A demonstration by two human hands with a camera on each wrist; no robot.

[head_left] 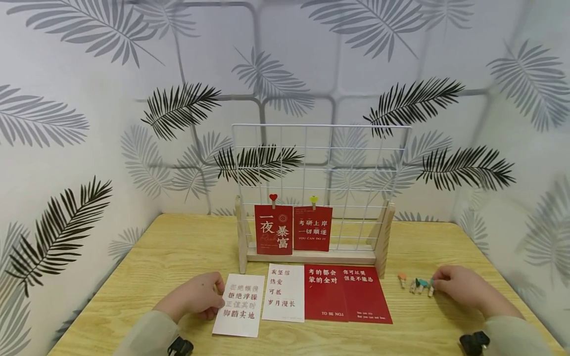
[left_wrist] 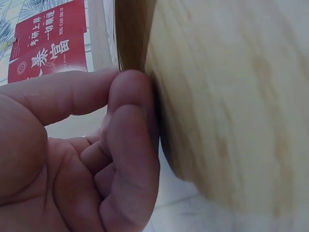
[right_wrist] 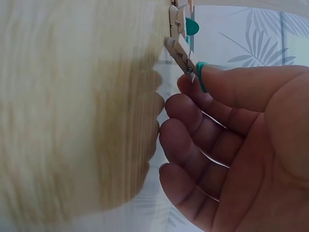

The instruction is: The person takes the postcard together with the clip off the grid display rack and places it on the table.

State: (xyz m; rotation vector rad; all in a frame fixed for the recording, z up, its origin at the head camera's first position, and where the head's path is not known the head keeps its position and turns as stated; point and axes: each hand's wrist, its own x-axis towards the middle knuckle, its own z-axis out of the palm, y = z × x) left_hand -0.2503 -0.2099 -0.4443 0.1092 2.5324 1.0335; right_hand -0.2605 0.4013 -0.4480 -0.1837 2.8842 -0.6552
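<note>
Now L fingers [head_left: 219,284] pinch wht card [head_left: 238,309] @ L edge; R fingers [right_wrist: 179,140] pinch teal-topped clip [right_wrist: 181,52].

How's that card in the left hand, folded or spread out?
Spread out: the white card shows one smooth printed front, no fold, with the left hand at its edge.

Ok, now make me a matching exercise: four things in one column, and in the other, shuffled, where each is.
Things:
1. Red heart clip
2. Yellow heart clip
3. Left-hand fingers
4. Right-hand fingers

Places:
A. At the edge of the leftmost white card
B. On the right hanging card
C. At a teal-topped clip
D. On the left hanging card

Pairs: 1-D, 2-B, 3-A, 4-C
</note>
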